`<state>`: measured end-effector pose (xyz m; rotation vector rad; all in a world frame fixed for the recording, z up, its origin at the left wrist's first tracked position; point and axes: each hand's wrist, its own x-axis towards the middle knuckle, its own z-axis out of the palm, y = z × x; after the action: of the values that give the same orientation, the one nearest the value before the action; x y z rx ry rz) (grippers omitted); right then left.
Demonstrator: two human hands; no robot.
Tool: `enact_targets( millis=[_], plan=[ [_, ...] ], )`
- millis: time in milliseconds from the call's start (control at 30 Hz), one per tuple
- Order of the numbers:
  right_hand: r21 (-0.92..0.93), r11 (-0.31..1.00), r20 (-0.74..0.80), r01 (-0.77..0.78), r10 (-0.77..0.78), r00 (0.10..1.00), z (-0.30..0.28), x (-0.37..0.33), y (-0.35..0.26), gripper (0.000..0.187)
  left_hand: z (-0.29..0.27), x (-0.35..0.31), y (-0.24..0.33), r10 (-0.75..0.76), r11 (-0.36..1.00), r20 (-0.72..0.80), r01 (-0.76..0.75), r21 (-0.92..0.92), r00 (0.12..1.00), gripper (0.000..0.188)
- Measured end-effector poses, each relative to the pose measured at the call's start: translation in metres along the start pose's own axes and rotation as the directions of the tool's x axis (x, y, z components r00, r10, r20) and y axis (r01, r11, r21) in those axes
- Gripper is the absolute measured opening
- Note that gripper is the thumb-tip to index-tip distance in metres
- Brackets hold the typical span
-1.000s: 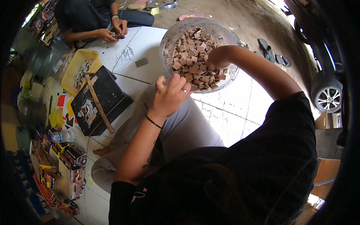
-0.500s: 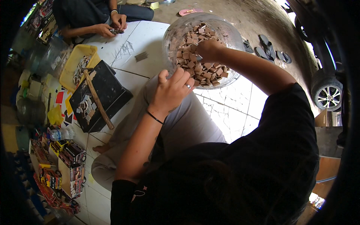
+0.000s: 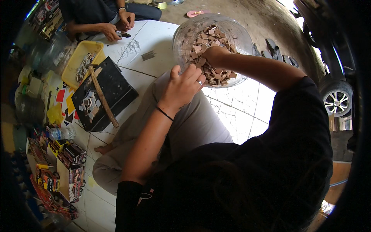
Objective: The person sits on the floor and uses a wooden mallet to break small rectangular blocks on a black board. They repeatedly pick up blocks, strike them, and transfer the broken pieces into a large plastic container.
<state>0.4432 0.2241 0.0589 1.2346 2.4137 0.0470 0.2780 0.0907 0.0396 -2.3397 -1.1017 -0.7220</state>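
A wide, clear plastic tub (image 3: pixel 243 38) stands before me, holding a heap of small brown square pieces (image 3: pixel 211 37). My right hand (image 3: pixel 216 56) reaches down into the heap, and its fingers are hidden by the hand and the pieces. At the near left rim of the tub is my left hand (image 3: pixel 181 88), its fingers curled with a ring on one. Whatever lies within those fingers is turned away from view.
On the left, a hammer (image 3: pixel 102 94) lies across a black box (image 3: pixel 123 91) with small grey pieces. Beyond it are a yellow basin (image 3: pixel 69 71) and thin metal rods (image 3: pixel 148 55). Toy trucks (image 3: pixel 63 170) stand lower left. Another person's hands (image 3: pixel 118 28) work at the far left.
My right hand has sunk lower and deeper among the brown pieces. My left hand has shifted slightly right along the tub. The other person's hands have moved apart a little.
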Motion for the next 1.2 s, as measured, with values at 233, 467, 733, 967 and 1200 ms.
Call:
enact_targets(
  millis=[233,467,733,967,1200],
  plan=[
    [-0.262,0.961,0.101,0.083,-0.058,0.993,0.005,-0.013,-0.003,0.023,0.003,-0.002,0.0,-0.012,1.0,0.011,0.012,-0.025,1.0,0.02],
    [0.102,0.991,-0.131,0.088,-0.074,0.989,0.01,-0.018,0.019,0.023,0.002,-0.001,0.0,-0.01,1.0,-0.004,0.01,-0.029,1.0,0.02],
    [0.979,0.117,0.149,-0.166,0.141,0.979,-0.005,-0.021,0.038,0.019,-0.001,0.0,0.0,-0.011,0.999,0.007,0.012,-0.035,1.0,0.012],
    [0.751,-0.658,0.068,0.057,0.164,0.984,-0.016,-0.076,0.025,0.024,0.003,0.001,-0.002,-0.007,0.998,-0.042,0.004,-0.063,0.999,0.023],
    [0.955,-0.293,-0.008,0.036,0.096,0.995,-0.023,-0.065,0.036,0.03,0.003,0.0,0.0,-0.011,0.996,-0.025,0.008,-0.089,1.0,0.021]
  ],
)
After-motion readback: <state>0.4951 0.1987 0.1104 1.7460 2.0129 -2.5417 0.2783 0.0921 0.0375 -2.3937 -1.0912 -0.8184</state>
